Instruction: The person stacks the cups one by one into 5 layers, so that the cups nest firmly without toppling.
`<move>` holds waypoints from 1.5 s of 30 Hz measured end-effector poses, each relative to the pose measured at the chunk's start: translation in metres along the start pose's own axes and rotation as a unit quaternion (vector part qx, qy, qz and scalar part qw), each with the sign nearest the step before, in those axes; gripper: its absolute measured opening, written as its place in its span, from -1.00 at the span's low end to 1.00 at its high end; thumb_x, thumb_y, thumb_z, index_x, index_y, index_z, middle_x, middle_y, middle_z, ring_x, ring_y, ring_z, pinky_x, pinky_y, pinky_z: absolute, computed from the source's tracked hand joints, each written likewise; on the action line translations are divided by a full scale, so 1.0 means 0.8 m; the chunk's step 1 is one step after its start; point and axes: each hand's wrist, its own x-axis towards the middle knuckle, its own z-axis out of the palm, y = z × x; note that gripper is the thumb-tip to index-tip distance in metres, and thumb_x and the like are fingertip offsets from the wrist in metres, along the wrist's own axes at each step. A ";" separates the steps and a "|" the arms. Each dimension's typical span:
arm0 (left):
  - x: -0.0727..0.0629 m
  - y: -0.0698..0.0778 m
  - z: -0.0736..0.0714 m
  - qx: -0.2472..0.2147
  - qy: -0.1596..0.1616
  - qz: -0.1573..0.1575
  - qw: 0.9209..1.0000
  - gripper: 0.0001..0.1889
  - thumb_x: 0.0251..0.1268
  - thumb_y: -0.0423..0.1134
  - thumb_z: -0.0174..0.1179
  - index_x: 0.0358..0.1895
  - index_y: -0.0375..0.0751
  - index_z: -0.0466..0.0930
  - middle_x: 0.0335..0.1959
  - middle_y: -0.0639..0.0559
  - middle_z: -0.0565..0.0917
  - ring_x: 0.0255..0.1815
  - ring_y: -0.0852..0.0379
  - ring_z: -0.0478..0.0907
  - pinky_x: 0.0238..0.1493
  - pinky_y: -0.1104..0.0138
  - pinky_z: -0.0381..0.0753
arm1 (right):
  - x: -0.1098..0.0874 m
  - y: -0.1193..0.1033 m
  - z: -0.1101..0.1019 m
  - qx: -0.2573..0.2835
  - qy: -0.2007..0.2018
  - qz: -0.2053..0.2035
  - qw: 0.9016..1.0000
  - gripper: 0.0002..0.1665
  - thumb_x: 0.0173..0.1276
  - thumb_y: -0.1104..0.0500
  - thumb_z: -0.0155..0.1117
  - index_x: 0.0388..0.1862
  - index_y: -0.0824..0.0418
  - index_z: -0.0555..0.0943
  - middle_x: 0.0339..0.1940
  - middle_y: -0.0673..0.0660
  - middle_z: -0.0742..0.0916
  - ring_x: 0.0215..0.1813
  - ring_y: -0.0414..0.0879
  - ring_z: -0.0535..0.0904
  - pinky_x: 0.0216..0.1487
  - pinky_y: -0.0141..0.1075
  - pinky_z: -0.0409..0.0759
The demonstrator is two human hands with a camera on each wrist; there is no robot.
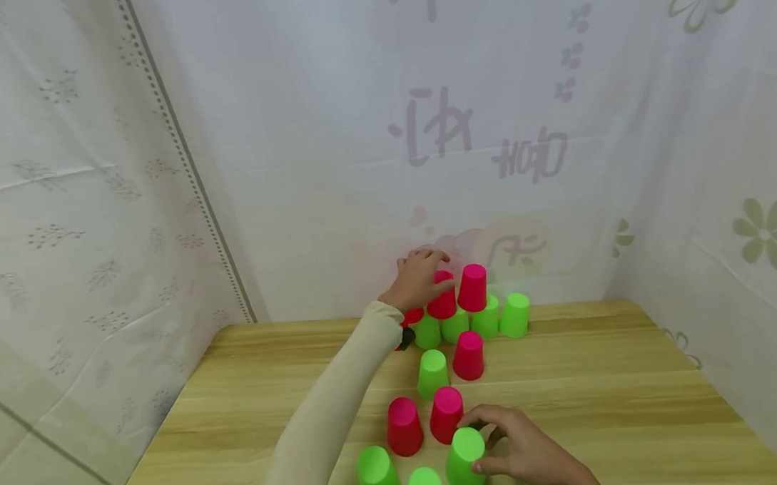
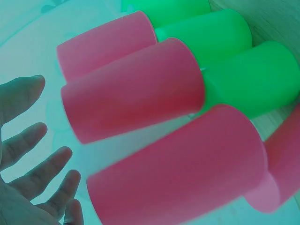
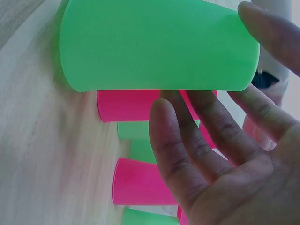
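My left hand point(image 1: 422, 280) hovers by the stacked pink cups at the back, its fingers spread and apart from them in the left wrist view. One pink cup point(image 1: 473, 288) stands inverted at the right of that upper layer, with another pink cup point(image 2: 133, 91) beside it. Beneath them is a row of inverted green cups point(image 1: 514, 316). At the front, my right hand point(image 1: 514, 445) holds an inverted green cup point(image 3: 150, 47) between thumb and fingers. Part of its far side is hidden, and I cannot tell whether its rim touches the table.
Other inverted cups stand between the hands: a pink cup point(image 1: 467, 357), a green cup point(image 1: 433, 375) and two more pink cups point(image 1: 404, 427). Another green cup point(image 1: 377, 475) is at the front left of the wooden table point(image 1: 253, 404). A patterned curtain point(image 1: 310, 202) hangs behind.
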 end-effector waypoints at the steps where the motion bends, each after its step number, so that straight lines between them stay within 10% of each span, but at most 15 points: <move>1: -0.005 -0.002 -0.003 -0.008 0.005 0.003 1.000 -0.53 0.38 -0.04 0.26 0.26 -0.13 0.49 0.35 -0.05 0.51 0.41 -0.10 0.35 0.19 -0.04 0.34 | 0.000 0.000 -0.001 -0.005 0.001 -0.002 1.000 -0.49 0.29 0.05 0.45 0.18 0.11 0.58 0.06 -0.01 0.72 0.05 -0.34 0.58 -0.05 -0.37 0.66; 21: -0.116 -0.039 0.004 -0.124 0.082 0.041 0.988 -0.69 0.34 -0.22 0.30 0.08 -0.23 0.59 0.09 -0.15 0.66 0.25 -0.21 0.49 0.31 -0.21 0.39 | 0.001 0.009 -0.054 -0.043 0.024 -0.038 0.998 -0.60 0.34 0.15 0.40 0.14 0.08 0.57 0.01 0.07 0.72 0.01 -0.32 0.60 -0.14 -0.33 0.68; 30: -0.175 -0.058 0.004 -0.208 -0.064 0.035 0.975 -0.84 0.35 -0.23 0.30 -0.05 -0.07 0.65 -0.21 0.13 0.75 -0.16 0.23 0.66 -0.14 0.36 0.64 | 0.010 0.009 -0.089 -0.104 0.047 -0.033 0.993 -0.58 0.30 0.11 0.44 0.12 0.05 0.58 -0.01 -0.02 0.73 -0.01 -0.34 0.59 -0.18 -0.34 0.66; 45: -0.224 -0.067 0.019 -0.262 -0.201 0.016 0.944 -0.69 0.22 -0.05 0.39 0.02 0.11 0.63 -0.04 0.10 0.74 -0.01 0.23 0.65 -0.03 0.30 0.64 | 0.029 -0.001 -0.139 -0.123 0.060 -0.013 0.990 -0.56 0.33 0.11 0.42 0.17 0.12 0.59 0.04 0.09 0.72 0.02 -0.30 0.59 -0.14 -0.33 0.66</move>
